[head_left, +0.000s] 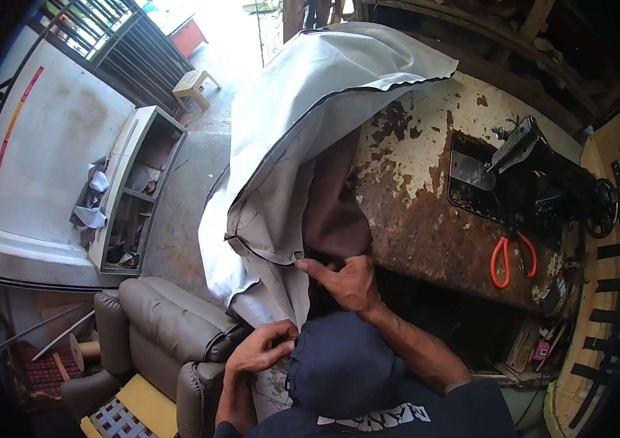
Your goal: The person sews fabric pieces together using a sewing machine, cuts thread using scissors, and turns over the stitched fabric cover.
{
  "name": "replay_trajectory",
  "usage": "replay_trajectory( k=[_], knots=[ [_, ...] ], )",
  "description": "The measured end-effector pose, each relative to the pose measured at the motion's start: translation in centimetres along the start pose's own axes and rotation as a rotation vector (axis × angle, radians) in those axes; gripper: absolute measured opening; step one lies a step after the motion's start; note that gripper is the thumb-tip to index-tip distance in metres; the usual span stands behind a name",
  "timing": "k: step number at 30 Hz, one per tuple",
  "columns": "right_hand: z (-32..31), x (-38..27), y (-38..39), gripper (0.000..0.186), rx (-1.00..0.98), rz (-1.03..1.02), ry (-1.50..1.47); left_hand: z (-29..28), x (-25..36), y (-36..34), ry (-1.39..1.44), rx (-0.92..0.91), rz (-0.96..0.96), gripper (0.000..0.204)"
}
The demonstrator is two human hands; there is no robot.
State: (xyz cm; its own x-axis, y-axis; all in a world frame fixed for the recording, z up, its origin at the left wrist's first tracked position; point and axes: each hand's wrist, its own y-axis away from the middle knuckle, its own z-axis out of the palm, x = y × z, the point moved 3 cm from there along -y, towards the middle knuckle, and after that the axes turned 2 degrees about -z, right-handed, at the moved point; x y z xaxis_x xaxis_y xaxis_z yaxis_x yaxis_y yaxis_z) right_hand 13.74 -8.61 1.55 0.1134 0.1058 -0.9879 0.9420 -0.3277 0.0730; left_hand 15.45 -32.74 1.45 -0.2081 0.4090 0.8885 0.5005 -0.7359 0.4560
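A large piece of upholstery material (280,117), pale on its backing with dark seam edges, drapes over the worktable's left end and hangs down towards me. One folded part shows a smooth dark brown face (335,204). My right hand (350,283) is closed on its near edge, thumb pointing left along the seam. Lower and to the left, my left hand (262,347) pinches at the material's hanging lower end. My dark cap hides its fingertips.
On the worn worktable (412,226) stand a black sewing machine (543,175) and, nearer me, orange-handled scissors (500,261). A brown padded armchair (171,321) is at my left. Beyond it stand an open-fronted cabinet (124,197) and a plastic stool (194,87).
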Motion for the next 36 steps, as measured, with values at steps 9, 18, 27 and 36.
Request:
replay_trajectory(
  k=[9,18,27,36],
  knots=[
    [0.4,-0.1,-0.6,0.054,0.099,-0.045,0.179,-1.1,4.6,-1.9,-0.467,-0.154,0.179,0.02],
    [-3.0,5.4,2.4,0.025,0.26,-0.039,-0.04,-1.3,23.2,-11.0,-0.748,0.302,0.644,0.012],
    [-6.2,4.6,6.3,0.033,0.432,0.308,-0.517,-3.9,15.9,-25.5,-1.146,0.03,0.394,0.056],
    [-6.0,4.7,6.4,0.033,0.47,0.319,-0.278,-2.7,19.1,-26.0,-1.441,0.291,0.324,0.06]
  ],
)
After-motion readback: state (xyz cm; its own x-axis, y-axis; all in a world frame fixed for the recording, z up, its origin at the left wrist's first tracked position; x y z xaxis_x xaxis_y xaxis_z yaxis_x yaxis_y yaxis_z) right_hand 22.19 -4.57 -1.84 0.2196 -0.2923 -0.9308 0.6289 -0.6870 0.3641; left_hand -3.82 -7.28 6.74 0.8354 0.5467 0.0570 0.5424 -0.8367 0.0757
